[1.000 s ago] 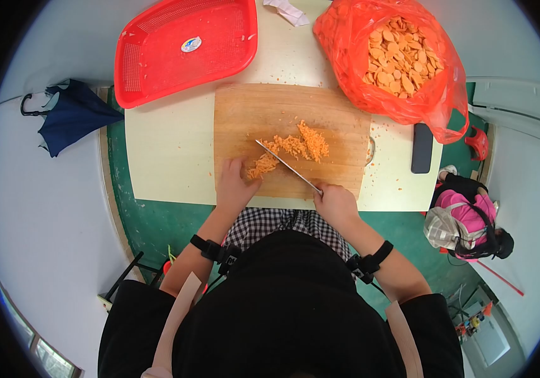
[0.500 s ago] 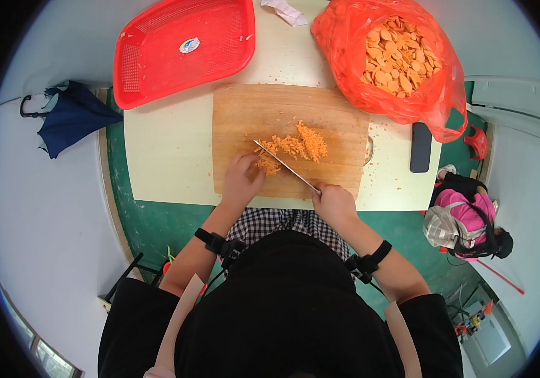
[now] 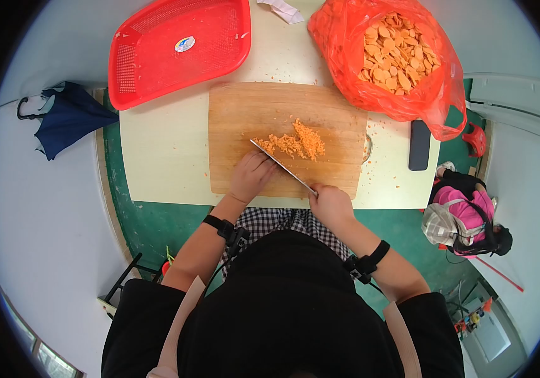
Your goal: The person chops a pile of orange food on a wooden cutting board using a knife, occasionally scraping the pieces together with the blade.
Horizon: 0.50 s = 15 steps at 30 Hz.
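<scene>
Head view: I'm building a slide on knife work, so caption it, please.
Right hand holding a knife over a wooden board, left hand beside the blade, chopped orange pieces beyond it.

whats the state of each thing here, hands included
Right hand, closed around the handle of the knife
Knife, slanted across the cutting board
Left hand, fingers bent beside the knife; contact unclear
Orange bits, finely chopped, heaped
Cutting board, lying flat
Red bag, open, with orange slices inside
Red basket, open side up
Umbrella, loosely folded
</scene>
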Tool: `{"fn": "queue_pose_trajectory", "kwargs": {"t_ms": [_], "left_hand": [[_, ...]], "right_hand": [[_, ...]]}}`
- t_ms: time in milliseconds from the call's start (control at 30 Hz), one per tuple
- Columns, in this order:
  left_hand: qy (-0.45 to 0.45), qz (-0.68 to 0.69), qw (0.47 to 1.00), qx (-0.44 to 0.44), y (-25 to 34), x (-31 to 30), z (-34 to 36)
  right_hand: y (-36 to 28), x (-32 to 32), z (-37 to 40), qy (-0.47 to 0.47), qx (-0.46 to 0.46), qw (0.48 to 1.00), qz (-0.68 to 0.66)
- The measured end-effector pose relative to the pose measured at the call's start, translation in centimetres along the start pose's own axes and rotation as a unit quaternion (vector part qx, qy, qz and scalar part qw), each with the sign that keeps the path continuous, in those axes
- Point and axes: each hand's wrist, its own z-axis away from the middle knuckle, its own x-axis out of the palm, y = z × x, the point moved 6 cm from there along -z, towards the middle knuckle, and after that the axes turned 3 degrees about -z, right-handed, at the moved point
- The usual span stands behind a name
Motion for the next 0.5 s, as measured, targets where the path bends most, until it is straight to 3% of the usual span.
{"fn": "queue_pose_trajectory", "kwargs": {"t_ms": [200, 500], "left_hand": [[-0.004, 0.027, 0.998, -0.051, -0.1, -0.2, -0.1], [-0.006, 0.022, 0.998, -0.061, -0.2, 0.0, 0.3]], "right_hand": [[0.0, -0.8, 1.4, 0.016, -0.012, 1.0, 0.019], [0.0, 0.3, 0.4, 0.03, -0.056, 0.998, 0.027]]}}
